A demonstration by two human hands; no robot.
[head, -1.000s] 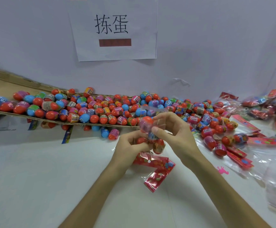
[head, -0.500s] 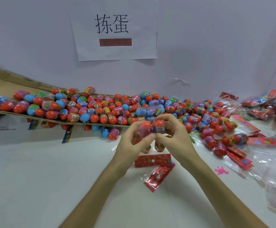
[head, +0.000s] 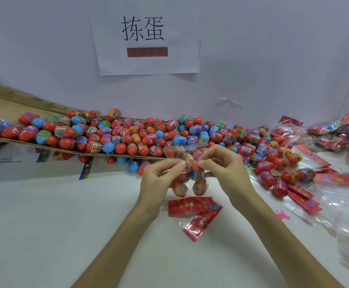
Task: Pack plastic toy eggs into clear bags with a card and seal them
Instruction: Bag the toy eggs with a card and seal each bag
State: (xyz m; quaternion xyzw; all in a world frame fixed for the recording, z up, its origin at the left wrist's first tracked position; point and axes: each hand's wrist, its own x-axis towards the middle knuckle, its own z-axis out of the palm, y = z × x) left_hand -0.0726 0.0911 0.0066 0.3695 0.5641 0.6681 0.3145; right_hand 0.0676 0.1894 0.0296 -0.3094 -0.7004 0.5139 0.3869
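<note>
A clear bag (head: 190,173) with several red-capped toy eggs hangs upright between my hands above the white table. My left hand (head: 159,179) pinches its left side near the top. My right hand (head: 221,169) pinches the right side, and the open flap stands up above my fingers. Two red printed cards in sleeves (head: 196,213) lie on the table just below the bag. A long heap of loose eggs (head: 127,138) fills a cardboard sheet behind my hands.
More loose eggs and red cards (head: 283,173) spread to the right, with empty clear bags (head: 346,215) beyond them. Filled bags (head: 331,132) lie at the far right by the wall. A paper sign (head: 146,36) hangs on the wall.
My hands have shifted from holding the eggs through the bag to pinching its upper sides, and the bag now hangs lower with its flap standing up.
</note>
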